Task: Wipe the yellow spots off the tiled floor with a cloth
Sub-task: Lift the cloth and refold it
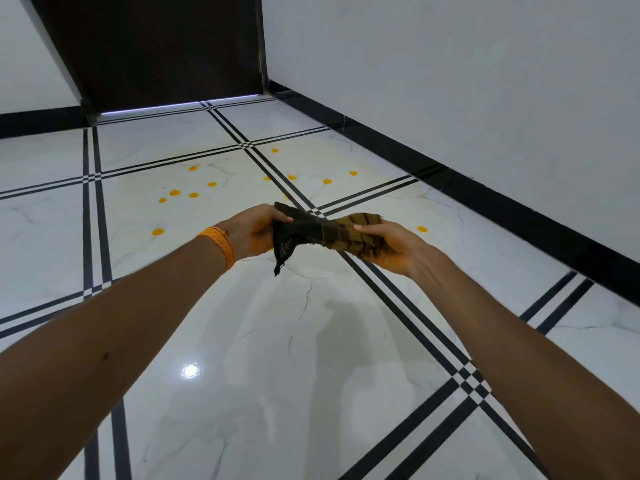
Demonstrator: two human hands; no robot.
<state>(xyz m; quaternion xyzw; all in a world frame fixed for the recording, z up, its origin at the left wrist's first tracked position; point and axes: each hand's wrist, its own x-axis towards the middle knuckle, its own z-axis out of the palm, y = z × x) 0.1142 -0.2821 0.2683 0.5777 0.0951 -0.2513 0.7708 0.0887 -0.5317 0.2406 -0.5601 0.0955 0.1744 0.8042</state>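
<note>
A dark brown striped cloth (325, 232) is stretched between both hands, held above the floor. My left hand (249, 233), with an orange thread band on its wrist, grips the cloth's dark left end, from which a corner hangs down. My right hand (388, 245) grips the bunched olive-brown right end. Several yellow spots lie on the white marble tiled floor (277, 341) beyond the hands: a cluster (175, 192) to the left, others (327, 181) further right, one (158, 232) near my left wrist and one (422, 229) beside my right hand.
Black double lines cross the white tiles. A white wall (450, 81) with a black skirting (485, 199) runs along the right. A dark door (156, 46) stands at the far end, light showing under it.
</note>
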